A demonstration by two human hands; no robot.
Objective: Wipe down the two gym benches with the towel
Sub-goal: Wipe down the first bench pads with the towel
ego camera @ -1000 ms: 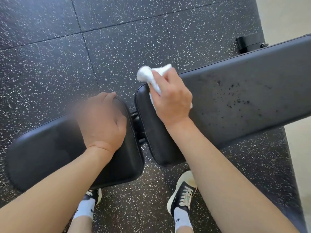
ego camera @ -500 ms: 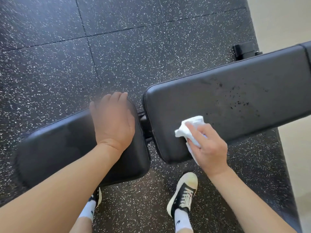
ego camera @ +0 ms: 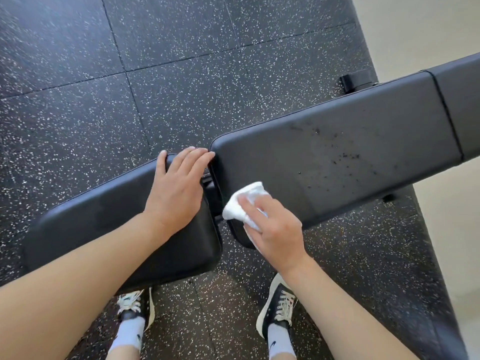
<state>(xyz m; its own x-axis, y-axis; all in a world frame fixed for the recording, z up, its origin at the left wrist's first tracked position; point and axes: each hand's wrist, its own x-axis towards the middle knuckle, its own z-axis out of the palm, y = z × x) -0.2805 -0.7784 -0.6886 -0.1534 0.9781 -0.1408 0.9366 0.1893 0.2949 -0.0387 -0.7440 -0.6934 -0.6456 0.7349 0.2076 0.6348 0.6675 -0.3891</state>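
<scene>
Right hand (ego camera: pixel 278 229): fingers curled over a crumpled white towel (ego camera: pixel 244 203), pressing it onto the near left corner of the long back pad (ego camera: pixel 350 152), just beside the gap that separates this pad from the seat pad (ego camera: pixel 104 229). Part of the towel shows beyond the fingertips toward the gap; the rest lies under the palm.

Left hand (ego camera: pixel 179 188): holds nothing, laid flat with straight fingers on the seat pad at its end nearest the long back pad; the fingertips reach the far edge of the seat pad and the outermost finger appears to touch the corner of the long back pad, though the contact is hard to confirm from this angle.

Dark specks (ego camera: pixel 345 155) are scattered over the long back pad, to the right of the towel and well apart from it. A stitched seam (ego camera: pixel 446 110) crosses the pad farther right.

Below the long back pad, two dark laced shoes (ego camera: pixel 279 305) with white socks stand on the speckled black rubber floor (ego camera: pixel 181 61). A black frame foot (ego camera: pixel 355 81) shows beyond the pad's far edge, near a pale wall (ego camera: pixel 415 27).
</scene>
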